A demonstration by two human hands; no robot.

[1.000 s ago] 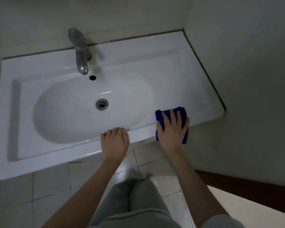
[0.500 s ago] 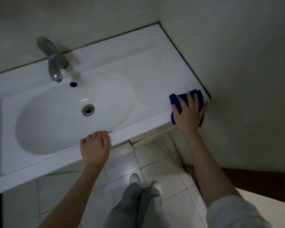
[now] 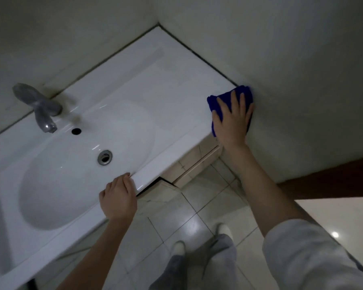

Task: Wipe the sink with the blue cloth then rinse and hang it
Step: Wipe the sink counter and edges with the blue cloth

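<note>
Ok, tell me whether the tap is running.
Off, it seems: no stream falls from the tap into the sink, and no water pools round the drain. Slight blur could hide a trickle.

— Where's the blue cloth (image 3: 215,104)?
— Folded flat on the near right corner of the sink (image 3: 176,91), against the wall, hanging slightly over the near edge.
— And the sink?
— White, glossy, rectangular. Its oval basin (image 3: 71,174) lies left of the cloth, with a round metal drain (image 3: 104,157) in it.

The right hand (image 3: 232,120) presses flat on the blue cloth (image 3: 212,104), arm outstretched; the left hand (image 3: 118,198) curls over the sink (image 3: 176,91) at its front edge.
</note>
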